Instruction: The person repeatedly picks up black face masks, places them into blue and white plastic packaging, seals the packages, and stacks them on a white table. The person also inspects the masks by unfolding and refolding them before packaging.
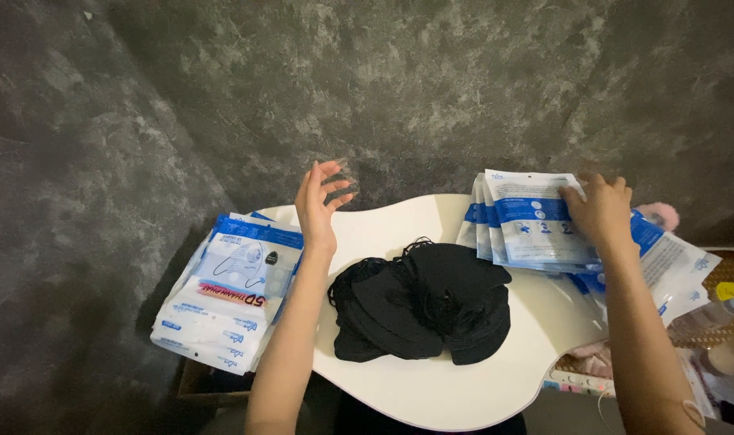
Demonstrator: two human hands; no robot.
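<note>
Her right hand (599, 211) lies flat, fingers gripping the top blue-and-white pouch (536, 219) of a fanned stack. The left hand (318, 205) hovers open and empty, black masks (423, 302) heaped just below-right of it.

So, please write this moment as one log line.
left hand: open, raised, empty | right hand: on white-blue pouches | black masks: piled on white table

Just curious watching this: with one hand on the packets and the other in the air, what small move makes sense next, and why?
Probably lifting the top packet with the right hand, which already rests on that stack, while the left hand hangs open and empty above the table, near the black masks.
</note>
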